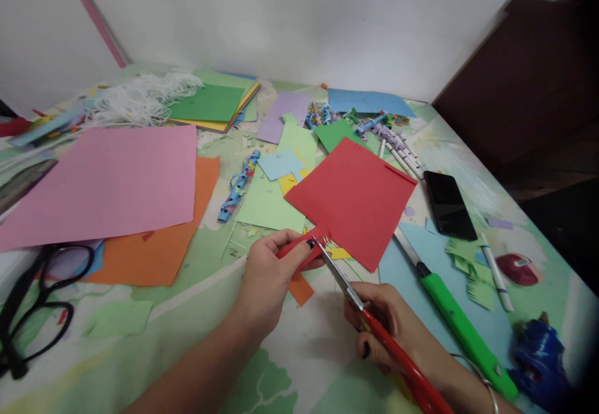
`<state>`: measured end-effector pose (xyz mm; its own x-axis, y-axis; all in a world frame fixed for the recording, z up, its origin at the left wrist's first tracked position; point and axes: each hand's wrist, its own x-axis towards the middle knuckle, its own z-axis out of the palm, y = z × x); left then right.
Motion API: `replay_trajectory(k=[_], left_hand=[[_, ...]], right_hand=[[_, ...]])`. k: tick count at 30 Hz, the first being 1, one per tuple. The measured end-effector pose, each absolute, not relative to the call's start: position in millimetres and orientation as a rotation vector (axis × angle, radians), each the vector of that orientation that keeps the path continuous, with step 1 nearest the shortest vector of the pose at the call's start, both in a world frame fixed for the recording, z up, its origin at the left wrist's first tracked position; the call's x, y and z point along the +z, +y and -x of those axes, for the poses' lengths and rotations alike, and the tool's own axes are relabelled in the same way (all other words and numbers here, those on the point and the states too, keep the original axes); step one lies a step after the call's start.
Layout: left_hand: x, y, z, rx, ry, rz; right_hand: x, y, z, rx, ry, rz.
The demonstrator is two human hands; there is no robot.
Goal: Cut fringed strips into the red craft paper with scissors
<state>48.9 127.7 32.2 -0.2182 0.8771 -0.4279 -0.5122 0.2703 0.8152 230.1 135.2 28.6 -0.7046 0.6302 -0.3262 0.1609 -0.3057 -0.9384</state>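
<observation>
My left hand point(267, 280) pinches a narrow red paper strip point(291, 250) between thumb and fingers. Small slits fringe the edge of this strip close to the thumb. My right hand point(395, 323) is wrapped round a pair of red-handled scissors point(341, 280), whose blade tips meet the strip just beside my left thumb. Beyond both hands lies a larger red paper sheet point(353, 192), resting over green and yellow pieces. An orange paper scrap point(301, 289) lies beneath my left hand. Part of the scissor handles is hidden by my right fingers.
To the right are a green-handled cutter point(463, 327), a black phone point(449, 205) and a blue object point(538, 355). Black-handled scissors point(47, 302) and a pink sheet point(116, 183) lie left. White string point(140, 99) and stacked paper point(210, 103) sit near the wall.
</observation>
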Motion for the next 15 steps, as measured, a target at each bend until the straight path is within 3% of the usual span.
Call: replay_trajectory(k=[15], left_hand=[[35.1,127.1,-48.8,1.334,1.206,-0.403]], right_hand=[[28.4,134.7,-235.1,2.163,-1.547,0.989]])
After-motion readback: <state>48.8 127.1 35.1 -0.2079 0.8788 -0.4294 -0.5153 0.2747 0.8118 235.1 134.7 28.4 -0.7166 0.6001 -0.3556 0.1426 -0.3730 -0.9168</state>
